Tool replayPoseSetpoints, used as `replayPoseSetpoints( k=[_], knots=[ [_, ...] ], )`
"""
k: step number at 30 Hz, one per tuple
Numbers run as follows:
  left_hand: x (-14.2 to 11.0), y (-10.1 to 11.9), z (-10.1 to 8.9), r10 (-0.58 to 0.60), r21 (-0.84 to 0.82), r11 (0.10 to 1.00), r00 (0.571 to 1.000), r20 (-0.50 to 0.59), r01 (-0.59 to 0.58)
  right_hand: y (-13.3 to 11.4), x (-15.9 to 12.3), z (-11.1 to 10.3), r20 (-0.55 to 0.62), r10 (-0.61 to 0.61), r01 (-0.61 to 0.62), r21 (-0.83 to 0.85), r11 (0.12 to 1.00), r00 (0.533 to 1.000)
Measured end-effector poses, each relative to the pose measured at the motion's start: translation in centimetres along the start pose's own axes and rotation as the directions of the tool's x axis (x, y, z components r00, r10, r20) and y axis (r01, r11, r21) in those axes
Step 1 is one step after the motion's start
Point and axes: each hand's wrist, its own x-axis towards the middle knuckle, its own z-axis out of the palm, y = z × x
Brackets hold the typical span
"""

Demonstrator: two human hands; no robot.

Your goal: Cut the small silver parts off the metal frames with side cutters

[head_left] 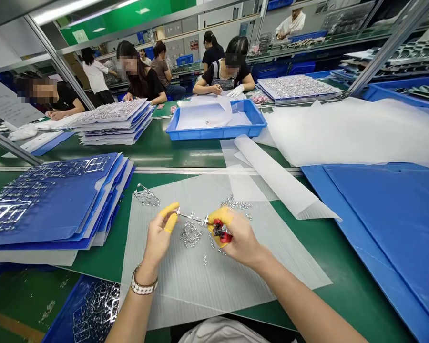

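Note:
My left hand, yellow finger cots on its fingertips, pinches one end of a thin shiny metal strip with small parts along it. At the strip's other end, my right hand, also in yellow finger cots, is closed around a small red-handled hand tool, apparently cutters; its jaws are mostly hidden by the fingers. Below the strip lies a pile of small shiny metal pieces on a translucent sheet. More metal pieces are scattered beyond my right hand. A bare metal frame rests at the sheet's upper left.
Stacked blue boards carrying metal frames stand at left. A rolled white sheet and large blue boards lie at right. A blue tray sits ahead. Several people work across the bench. A bin of metal frames is low at left.

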Motion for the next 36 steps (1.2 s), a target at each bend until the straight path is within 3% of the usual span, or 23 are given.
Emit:
replayPoseSetpoints(
  k=[2,5,8,11,15,19,25,31,36],
  knots=[
    [-0.3,-0.7,0.5,-0.161,-0.226,0.960,0.986,0.032,0.164,0.1,-0.3,0.6,0.039,-0.040,0.044,-0.088,0.995,0.998],
    [-0.9,-1.2,1.7,-0.340,-0.467,0.794,0.921,0.190,0.390,-0.2,-0.9,2.0,0.175,-0.124,0.159,-0.202,0.967,0.977],
    [-1.0,-1.0,2.7,-0.374,-0.589,0.693,0.906,0.198,0.415,-0.9,-1.6,3.3,0.305,-0.218,0.295,-0.231,0.927,0.927],
    [-0.5,-0.9,2.9,-0.367,-0.634,0.661,0.910,0.194,0.402,-1.3,-2.4,3.7,0.320,-0.215,0.289,-0.205,0.935,0.923],
    [0.1,-1.1,2.4,-0.317,-0.624,0.711,0.940,0.127,0.324,-1.4,-2.7,2.6,0.222,-0.044,0.091,-0.206,0.974,0.974],
    [-0.2,-1.8,2.4,-0.246,-0.561,0.795,0.968,0.049,0.230,-1.5,-1.7,1.7,0.217,0.211,-0.086,-0.474,0.877,0.953],
    [-1.0,-2.8,3.2,-0.196,-0.501,0.845,0.980,0.037,0.188,-2.7,0.4,2.6,0.401,0.276,0.049,-0.636,0.770,0.874],
    [-1.0,-3.3,3.3,-0.145,-0.444,0.884,0.989,0.034,0.145,-3.9,2.0,2.6,0.465,0.390,-0.005,-0.638,0.770,0.795],
    [-1.1,-3.7,3.3,-0.141,-0.426,0.894,0.990,0.031,0.141,-4.1,2.2,2.6,0.487,0.410,-0.028,-0.618,0.786,0.772]
  ],
)
